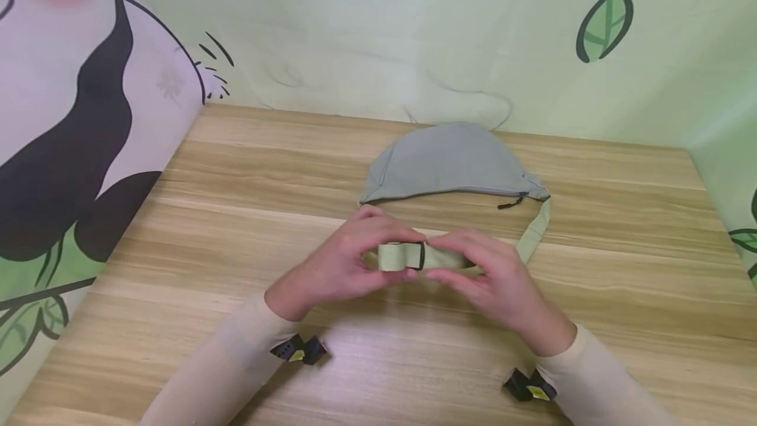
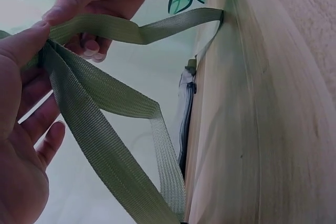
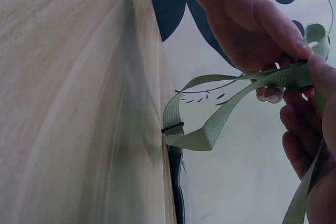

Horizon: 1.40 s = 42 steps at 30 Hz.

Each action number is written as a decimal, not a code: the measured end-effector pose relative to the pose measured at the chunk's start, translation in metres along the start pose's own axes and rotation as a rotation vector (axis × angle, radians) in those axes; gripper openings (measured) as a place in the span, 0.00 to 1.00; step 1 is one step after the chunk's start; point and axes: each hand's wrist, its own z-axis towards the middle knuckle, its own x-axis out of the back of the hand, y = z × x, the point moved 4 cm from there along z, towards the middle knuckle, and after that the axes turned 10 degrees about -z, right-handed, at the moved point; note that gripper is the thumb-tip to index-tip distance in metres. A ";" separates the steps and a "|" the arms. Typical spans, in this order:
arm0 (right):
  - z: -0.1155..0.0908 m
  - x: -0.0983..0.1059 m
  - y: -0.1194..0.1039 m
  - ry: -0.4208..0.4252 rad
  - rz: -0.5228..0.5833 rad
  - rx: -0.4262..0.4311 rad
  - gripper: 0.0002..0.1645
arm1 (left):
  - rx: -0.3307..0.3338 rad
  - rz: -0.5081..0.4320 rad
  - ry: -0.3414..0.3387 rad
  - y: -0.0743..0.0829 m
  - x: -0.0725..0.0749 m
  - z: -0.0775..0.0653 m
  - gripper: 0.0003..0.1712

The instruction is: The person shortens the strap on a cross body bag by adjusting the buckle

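Note:
A grey waist bag (image 1: 449, 160) lies on the table, its curved side toward the wall. From its right end a pale green strap (image 1: 533, 232) runs up between both hands. My left hand (image 1: 340, 258) pinches the strap beside a black slider buckle (image 1: 422, 255), thumb below and fingers above. On the buckle's right side my right hand (image 1: 493, 275) pinches the strap in the same way. The fingertips of the two hands nearly meet. In the left wrist view, loops of green webbing (image 2: 105, 140) hang from the pinched spot; another loop (image 3: 199, 140) shows in the right wrist view.
The wooden table (image 1: 621, 235) meets a printed backdrop (image 1: 355, 38) along its far edge. A black zipper pull (image 1: 510, 204) dangles at the bag's near edge. Small black devices (image 1: 298, 350) are worn at both wrists over pale sleeves.

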 end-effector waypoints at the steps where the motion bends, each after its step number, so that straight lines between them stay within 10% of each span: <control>1: 0.001 0.000 -0.001 0.003 -0.020 0.000 0.25 | 0.000 0.002 0.002 0.000 0.000 0.000 0.24; 16: -0.003 0.004 0.004 -0.104 -0.162 0.024 0.37 | 0.050 -0.004 0.004 -0.002 -0.001 -0.004 0.23; 42: -0.022 0.019 0.017 -0.093 -0.209 0.161 0.21 | 0.022 -0.052 0.047 -0.004 0.003 -0.007 0.22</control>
